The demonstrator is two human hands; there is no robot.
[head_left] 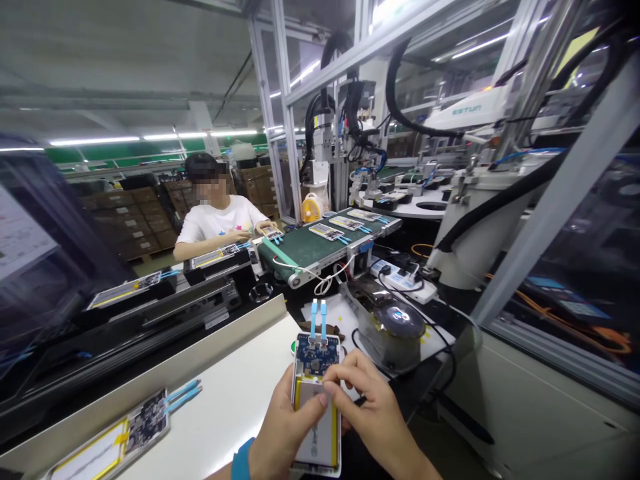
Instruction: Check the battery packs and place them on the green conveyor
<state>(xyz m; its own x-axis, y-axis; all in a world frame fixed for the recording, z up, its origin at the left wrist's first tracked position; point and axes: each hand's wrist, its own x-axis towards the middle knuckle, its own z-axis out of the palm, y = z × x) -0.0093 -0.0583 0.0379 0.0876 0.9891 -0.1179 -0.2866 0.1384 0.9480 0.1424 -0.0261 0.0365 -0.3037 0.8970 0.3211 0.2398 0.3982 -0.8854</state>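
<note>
My left hand (283, 417) is closed around an open power bank (317, 447), its thumb lying on the pale battery. The unit points away from me, with its dark circuit board (313, 352) at the far end and two light blue cable tabs (319, 320) sticking out beyond. At the seam between battery and board, the bent fingers of my right hand (367, 397) are pinched together; whatever is between the fingertips is too small to make out. A second open power bank (115, 440) lies on the white tray (235, 373) to the left, its blue tabs pointing right.
Ahead, a green conveyor belt (305, 253) carries several similar units. A co-worker (220, 220) in a white shirt handles a unit at the belt's left end. Black fixtures (175, 287) hold units at left. A power strip (405, 280) and robot arm (465, 110) stand right.
</note>
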